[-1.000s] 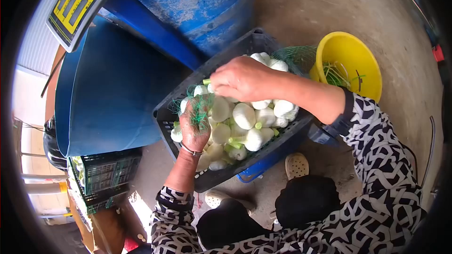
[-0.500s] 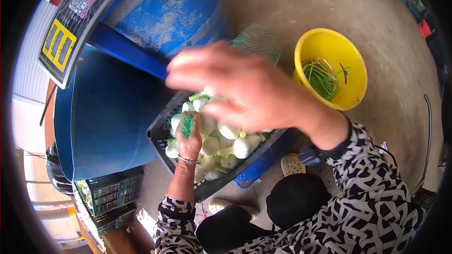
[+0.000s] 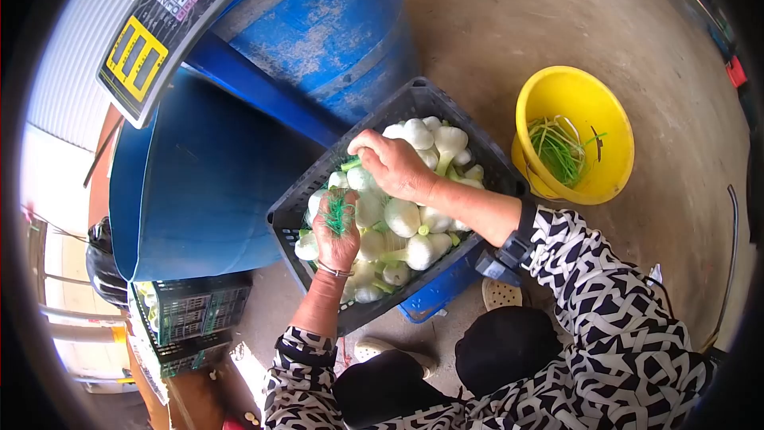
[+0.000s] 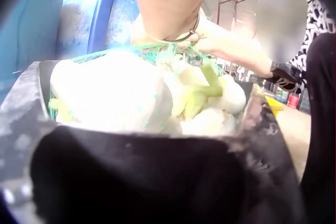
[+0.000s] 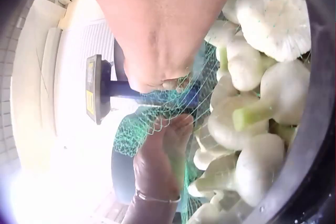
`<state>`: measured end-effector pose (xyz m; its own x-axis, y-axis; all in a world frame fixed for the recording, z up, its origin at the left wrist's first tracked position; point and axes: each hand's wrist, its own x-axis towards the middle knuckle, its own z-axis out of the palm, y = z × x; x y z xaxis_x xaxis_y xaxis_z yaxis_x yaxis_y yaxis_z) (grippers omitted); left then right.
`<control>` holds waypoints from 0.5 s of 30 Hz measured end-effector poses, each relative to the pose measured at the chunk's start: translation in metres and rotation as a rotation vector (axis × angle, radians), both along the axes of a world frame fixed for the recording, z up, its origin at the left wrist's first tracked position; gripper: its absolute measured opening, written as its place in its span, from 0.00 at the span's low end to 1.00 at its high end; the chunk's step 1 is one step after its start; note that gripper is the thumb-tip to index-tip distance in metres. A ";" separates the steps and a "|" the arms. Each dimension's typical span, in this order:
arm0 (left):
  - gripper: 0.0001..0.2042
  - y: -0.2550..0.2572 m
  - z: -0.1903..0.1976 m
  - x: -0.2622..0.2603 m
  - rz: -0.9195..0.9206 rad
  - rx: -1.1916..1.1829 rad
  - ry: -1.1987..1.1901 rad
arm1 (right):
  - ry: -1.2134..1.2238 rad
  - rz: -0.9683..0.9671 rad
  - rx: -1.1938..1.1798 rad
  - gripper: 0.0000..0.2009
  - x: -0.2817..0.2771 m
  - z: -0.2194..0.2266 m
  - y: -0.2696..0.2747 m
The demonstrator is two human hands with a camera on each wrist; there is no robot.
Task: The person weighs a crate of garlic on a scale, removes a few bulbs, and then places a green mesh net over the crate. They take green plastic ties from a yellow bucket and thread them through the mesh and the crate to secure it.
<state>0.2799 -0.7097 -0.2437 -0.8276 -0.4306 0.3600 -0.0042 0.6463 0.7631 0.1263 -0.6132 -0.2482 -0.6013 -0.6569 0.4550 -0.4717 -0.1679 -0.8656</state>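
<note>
White bulbs with trimmed green stalks, which look like fresh garlic, fill a black plastic crate. At the crate's left side my left hand grips a bunched green mesh net. My right hand is over the bulbs just beyond it, fingers curled. In the right wrist view, those fingers hold the mesh close to the left hand. Netting also stretches over some bulbs in the left wrist view.
A yellow bucket with green trimmings stands right of the crate. Large blue barrels and a dark blue tub are to the left and behind. A scale display hangs upper left. Green crates sit lower left.
The right hand swept up over the crate half a second ago, with netting spread beyond it, and is now low beside the left hand. The left hand keeps its grip on the net.
</note>
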 end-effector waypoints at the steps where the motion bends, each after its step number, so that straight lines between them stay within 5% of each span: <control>1: 0.08 0.001 0.006 0.003 0.010 0.001 -0.003 | -0.160 -0.008 -0.082 0.07 0.012 0.013 -0.002; 3: 0.06 0.005 0.014 0.008 0.037 -0.473 0.070 | -0.485 0.114 -0.233 0.07 0.026 0.048 0.000; 7: 0.10 0.000 0.015 0.012 0.107 0.082 -0.063 | -0.567 0.194 -0.303 0.06 0.033 0.053 -0.013; 8: 0.10 0.000 0.020 0.004 0.100 0.083 -0.063 | -0.425 0.077 -0.332 0.06 0.033 0.033 -0.029; 10: 0.18 -0.001 0.034 -0.010 -0.126 0.282 -0.034 | -0.389 0.116 -0.320 0.05 0.031 0.030 -0.034; 11: 0.25 -0.012 0.031 -0.010 -0.135 0.183 -0.105 | -0.352 0.161 -0.307 0.05 0.029 0.029 -0.037; 13: 0.28 -0.035 0.026 0.005 -0.185 0.409 -0.290 | 0.070 0.152 -0.162 0.01 0.026 0.046 -0.033; 15: 0.38 -0.029 0.025 0.001 -0.198 0.850 -0.077 | 0.470 0.191 -0.052 0.04 0.021 0.057 -0.036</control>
